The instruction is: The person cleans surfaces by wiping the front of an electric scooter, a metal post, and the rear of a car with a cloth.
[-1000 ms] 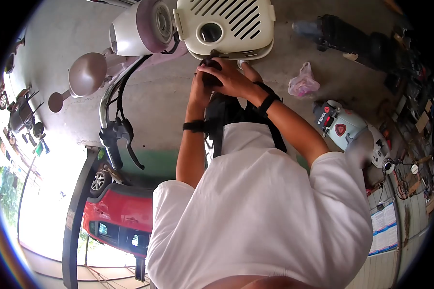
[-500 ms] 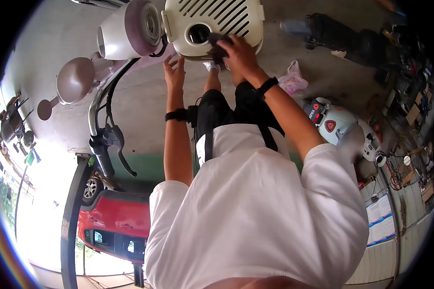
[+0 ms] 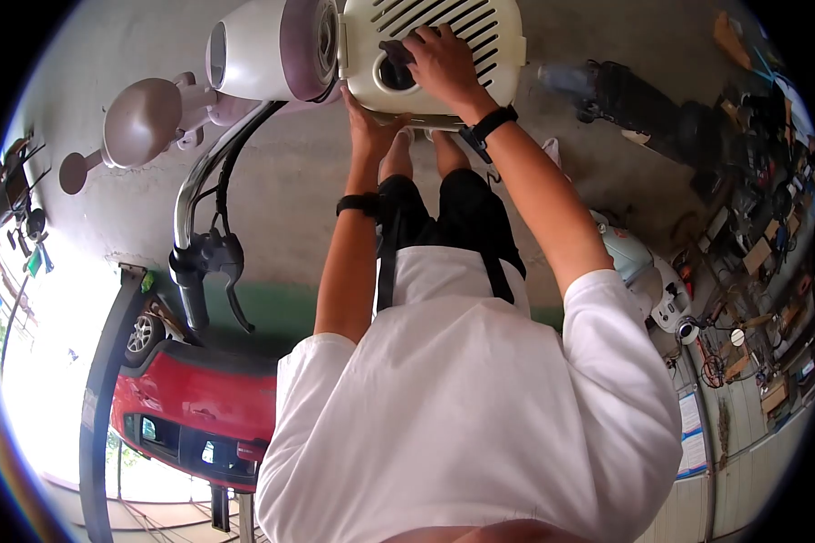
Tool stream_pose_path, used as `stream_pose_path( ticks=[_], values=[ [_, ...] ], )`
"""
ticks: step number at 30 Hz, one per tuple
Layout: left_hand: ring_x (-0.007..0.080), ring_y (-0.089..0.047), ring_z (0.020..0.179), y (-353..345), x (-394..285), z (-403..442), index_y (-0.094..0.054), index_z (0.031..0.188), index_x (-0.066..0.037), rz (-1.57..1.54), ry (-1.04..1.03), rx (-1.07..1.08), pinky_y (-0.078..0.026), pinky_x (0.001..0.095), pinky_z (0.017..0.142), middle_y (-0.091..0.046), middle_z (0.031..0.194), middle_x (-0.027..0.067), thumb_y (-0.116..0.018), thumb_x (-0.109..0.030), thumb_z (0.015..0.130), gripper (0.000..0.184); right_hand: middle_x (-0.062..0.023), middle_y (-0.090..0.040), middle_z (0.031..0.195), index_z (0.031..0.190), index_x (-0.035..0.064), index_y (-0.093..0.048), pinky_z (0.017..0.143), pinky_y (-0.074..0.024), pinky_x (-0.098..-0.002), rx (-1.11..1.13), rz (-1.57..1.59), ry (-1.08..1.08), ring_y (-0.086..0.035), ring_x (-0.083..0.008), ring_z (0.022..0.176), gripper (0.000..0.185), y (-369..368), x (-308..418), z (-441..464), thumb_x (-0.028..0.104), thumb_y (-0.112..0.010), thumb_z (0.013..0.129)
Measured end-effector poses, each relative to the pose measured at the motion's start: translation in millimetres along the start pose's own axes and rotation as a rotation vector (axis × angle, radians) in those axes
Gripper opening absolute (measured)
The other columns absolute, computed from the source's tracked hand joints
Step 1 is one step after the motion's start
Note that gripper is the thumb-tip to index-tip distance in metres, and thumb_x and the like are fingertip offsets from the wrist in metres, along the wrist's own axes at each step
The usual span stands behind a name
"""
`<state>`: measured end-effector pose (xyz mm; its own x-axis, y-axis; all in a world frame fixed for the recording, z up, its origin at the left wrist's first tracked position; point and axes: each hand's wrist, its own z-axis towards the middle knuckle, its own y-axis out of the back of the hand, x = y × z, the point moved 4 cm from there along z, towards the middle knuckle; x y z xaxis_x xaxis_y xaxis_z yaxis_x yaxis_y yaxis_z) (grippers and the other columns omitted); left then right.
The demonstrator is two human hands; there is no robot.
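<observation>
My right hand grips a dark cloth and presses it over the round hole in a cream plastic scooter basket. Slanted slots run across the basket's face beside the hole. Against the near left corner of the basket is my left hand, its fingers apart, with nothing visible in it. Part of that hand lies along the basket's lower edge. Black bands circle both wrists.
Left of the basket are a white headlight housing, a round mirror and a handlebar with brake lever. A red car appears lower left. Another scooter and clutter stand at right.
My right hand has carried the cloth up and slightly left across the hole. My left hand has shifted right, against the basket's edge. The view has moved slightly.
</observation>
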<state>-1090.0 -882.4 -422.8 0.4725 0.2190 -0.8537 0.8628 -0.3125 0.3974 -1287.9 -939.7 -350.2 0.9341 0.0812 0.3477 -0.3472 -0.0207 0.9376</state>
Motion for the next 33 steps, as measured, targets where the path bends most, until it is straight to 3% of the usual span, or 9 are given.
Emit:
stream_pose_path(
  ticks=[6, 11, 14, 16, 20, 24, 25, 29, 33],
  values=[
    [0.0507, -0.039, 0.138, -0.7, 6.7, -3.2, 0.007, 0.154, 0.010, 0.064, -0.065, 0.021, -0.039, 0.0463, 0.111, -0.029, 0.153, 0.0378, -0.092, -0.031, 0.067, 0.138, -0.0056, -0.064, 0.111, 0.110, 0.0143, -0.069, 0.082, -0.0573, -0.0418, 0.265, 0.044, -0.014, -0.061, -0.0302, 0.103, 0.039, 38.3, -13.9, -72.5, 0.015, -0.077, 0.072],
    [0.0431, -0.062, 0.116, 24.8, 7.0, -13.6, -0.015, 0.153, 0.012, 0.329, 0.342, 0.317, -0.050, 0.0463, 0.098, -0.062, 0.130, 0.0262, -0.084, -0.029, 0.077, 0.110, -0.0116, -0.065, 0.117, 0.110, 0.0114, -0.070, 0.083, -0.0560, -0.0452, 0.583, 0.198, -0.221, -0.063, -0.0358, 0.107, 0.034, 79.4, -60.1, -132.8, 0.019, -0.075, 0.078],
    [0.0407, -0.068, 0.106, 38.7, -17.4, -22.9, -0.027, 0.153, 0.004, 0.585, 0.298, 0.421, -0.055, 0.0454, 0.089, -0.070, 0.117, 0.0214, -0.078, -0.027, 0.081, 0.093, -0.0128, -0.065, 0.128, 0.122, 0.0072, -0.066, 0.094, -0.0521, -0.0407, 0.653, 0.367, -0.489, -0.062, -0.0325, 0.116, 0.041, 100.0, -75.2, -155.0, 0.026, -0.074, 0.085],
    [0.0419, -0.065, 0.111, 38.6, -20.3, -26.6, -0.027, 0.154, -0.001, 0.434, 0.257, 0.581, -0.054, 0.0456, 0.090, -0.067, 0.121, 0.0240, -0.076, -0.025, 0.082, 0.091, -0.0112, -0.064, 0.130, 0.130, 0.0010, -0.059, 0.103, -0.0462, -0.0351, 0.321, 1.089, -0.791, -0.061, -0.0246, 0.119, 0.051, 128.8, -63.1, -156.7, 0.031, -0.072, 0.091],
    [0.0383, -0.058, 0.126, 40.2, -96.1, -51.5, -0.024, 0.158, -0.011, 0.005, 0.029, 0.855, -0.053, 0.0442, 0.098, -0.058, 0.137, 0.0244, -0.078, -0.013, 0.081, 0.095, -0.0089, -0.063, 0.132, 0.134, 0.0004, -0.057, 0.110, -0.0417, -0.0366, 0.249, 1.871, -1.034, -0.058, -0.0210, 0.123, 0.048, 151.9, -45.9, -174.8, 0.027, -0.063, 0.094],
    [0.0287, -0.042, 0.142, 43.0, -168.3, -68.0, -0.010, 0.162, -0.014, -0.334, -0.076, 1.017, -0.037, 0.0429, 0.116, -0.038, 0.156, 0.0184, -0.088, -0.018, 0.077, 0.115, -0.0127, -0.061, 0.138, 0.138, 0.0014, -0.055, 0.113, -0.0399, -0.0437, 0.209, 2.444, -0.721, -0.056, -0.0262, 0.129, 0.048, 193.2, 9.6, -152.7, 0.027, -0.055, 0.097],
    [0.0208, -0.031, 0.145, 51.0, -188.0, -69.1, -0.011, 0.161, -0.007, -0.406, 0.004, 1.098, -0.026, 0.0364, 0.121, -0.030, 0.160, 0.0113, -0.094, -0.012, 0.069, 0.124, -0.0127, -0.061, 0.138, 0.138, 0.0014, -0.055, 0.113, -0.0399, -0.0437, 0.220, 2.439, -0.703, -0.056, -0.0262, 0.129, 0.048, 197.6, 15.1, -148.3, 0.027, -0.055, 0.097],
    [0.0237, -0.032, 0.147, 87.9, -232.8, -90.9, -0.005, 0.162, -0.009, -0.689, -0.127, 1.067, -0.028, 0.0389, 0.121, -0.029, 0.161, 0.0161, -0.089, -0.021, 0.076, 0.120, -0.0128, -0.058, 0.142, 0.141, 0.0035, -0.052, 0.116, -0.0365, -0.0475, 0.328, 2.390, -0.668, -0.053, -0.0289, 0.133, 0.050, 209.1, 41.7, -130.1, 0.032, -0.049, 0.101],
    [0.0249, -0.033, 0.146, 97.4, -209.0, -110.4, -0.014, 0.160, -0.003, -0.522, -0.065, 0.717, -0.027, 0.0389, 0.121, -0.032, 0.159, 0.0162, -0.089, -0.027, 0.078, 0.113, -0.0103, -0.055, 0.146, 0.145, 0.0035, -0.047, 0.115, -0.0379, -0.0439, 0.516, 2.021, -0.649, -0.052, -0.0257, 0.133, 0.055, 205.8, 56.9, -111.9, 0.039, -0.047, 0.104]
  ],
)
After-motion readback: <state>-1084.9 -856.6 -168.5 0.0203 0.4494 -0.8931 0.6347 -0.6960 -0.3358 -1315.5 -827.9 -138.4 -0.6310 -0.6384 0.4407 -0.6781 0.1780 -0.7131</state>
